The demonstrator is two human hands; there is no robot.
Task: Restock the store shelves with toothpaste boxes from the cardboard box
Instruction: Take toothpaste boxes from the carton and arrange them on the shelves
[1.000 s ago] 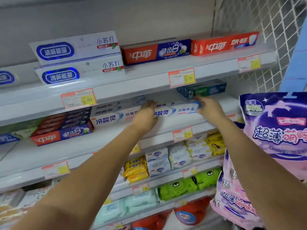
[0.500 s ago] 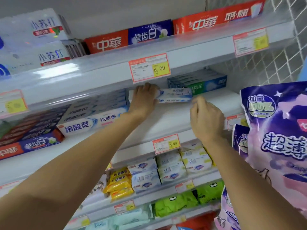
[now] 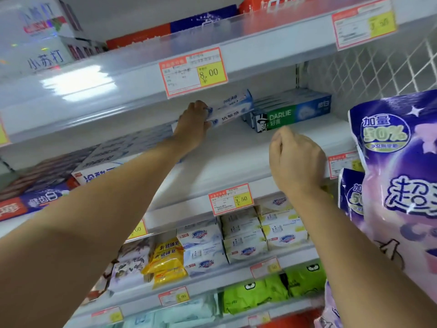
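Two bare arms, the left [image 3: 106, 221] and the right [image 3: 354, 245], reach up from the bottom of the picture toward a store's shelving. Purple packs [image 3: 397, 162] hang close on the right edge, partly in front of the shelf ends.

Below the arms, the lower shelves carry yellow packs [image 3: 168, 259], white soap packs [image 3: 201, 247] and, one level down, green packs [image 3: 260, 294]. A price tag reading 3.50 [image 3: 230, 200] is fixed to the front lip of the middle shelf [image 3: 236, 150].

The right grip [image 3: 295, 159] hovers above that shelf's front edge, knuckles up and fingers curled into a fist with nothing in it.

Farther in, the left grip [image 3: 192, 125] is closed on the left end of a white-and-blue toothpaste box [image 3: 230, 110]. The box is held above the middle shelf and tilted, its right end higher and close to the stack of Darlie boxes [image 3: 290, 114] at the back. Motion blur makes it hard to say whether the hand holds one box or two pressed together.

To the left on the same shelf lies a stack of matching white boxes [image 3: 118, 157], and beyond it red-and-blue boxes [image 3: 35, 200].

Overhead, the upper shelf [image 3: 94, 98] bears a tag reading 8.00 [image 3: 192, 72] and more boxes along its top. White wire mesh [image 3: 378, 67] closes the unit's right side.
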